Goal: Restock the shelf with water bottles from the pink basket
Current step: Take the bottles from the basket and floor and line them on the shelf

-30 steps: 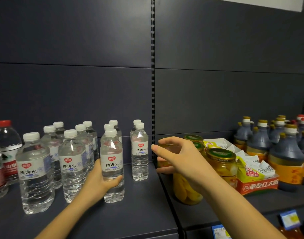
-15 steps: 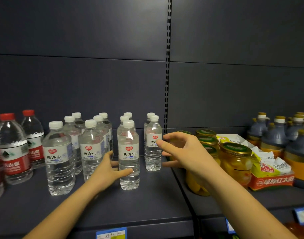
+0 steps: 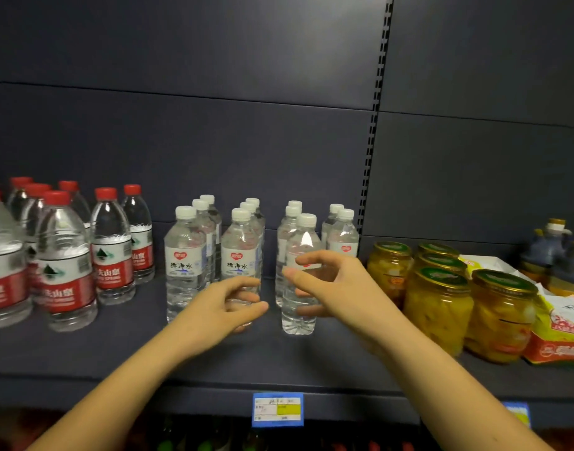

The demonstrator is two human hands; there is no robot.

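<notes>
Several clear water bottles with white caps (image 3: 185, 255) stand in short rows on the dark shelf (image 3: 116, 353). The front bottle of the third row (image 3: 299, 315) stands nearest the shelf's edge. My left hand (image 3: 224, 307) hovers in front of the lower part of the second row's front bottle (image 3: 241, 252), with its fingers apart and nothing held. My right hand (image 3: 334, 284) is curled loosely in front of the right side of the third row's front bottle, fingers spread and not closed on it. The pink basket is out of view.
Larger water bottles with red caps (image 3: 64, 255) crowd the shelf's left end. Jars of yellow fruit with green lids (image 3: 438, 304) stand to the right, beside a red and yellow box (image 3: 559, 340) and dark sauce bottles (image 3: 559, 252). A blue price tag (image 3: 277, 408) sits on the shelf's front edge.
My left hand has let go of the front bottle and drawn back and left. My right hand has come closer in front of that bottle. The view has pulled back and shifted left.
</notes>
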